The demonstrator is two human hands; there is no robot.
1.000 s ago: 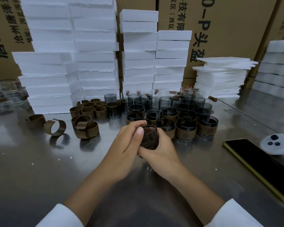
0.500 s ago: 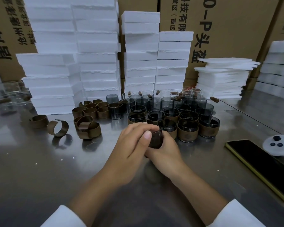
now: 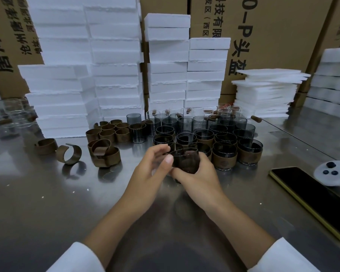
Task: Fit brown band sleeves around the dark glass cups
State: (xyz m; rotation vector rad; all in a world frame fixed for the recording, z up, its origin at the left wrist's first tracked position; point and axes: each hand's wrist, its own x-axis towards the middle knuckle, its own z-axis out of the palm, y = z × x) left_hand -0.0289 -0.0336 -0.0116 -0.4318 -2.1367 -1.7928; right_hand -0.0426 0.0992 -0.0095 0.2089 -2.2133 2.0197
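Both hands grip one dark glass cup [image 3: 185,160], held tilted just above the metal table [image 3: 47,203] and right in front of the crowd of other cups; the left hand [image 3: 151,173] pinches it with the thumb on the near side and the fingers curled at the far rim; the right hand [image 3: 196,177] wraps around it from below and from the right; whether a band sits on this cup I cannot tell, as it looks dark all over. Behind it stand banded cups [image 3: 224,160] in the front rows, touching one another, with bare cups [image 3: 133,118] further back; to the left, closed brown bands [image 3: 108,134] stand packed together, a tangled bundle of bands [image 3: 104,154] lies in front of them, and two open bands [image 3: 69,154] lie further left; white foam blocks [image 3: 114,65] are stacked behind, against cardboard boxes [image 3: 273,36]; a phone [image 3: 312,197] and a white controller [image 3: 334,173] lie at the right.
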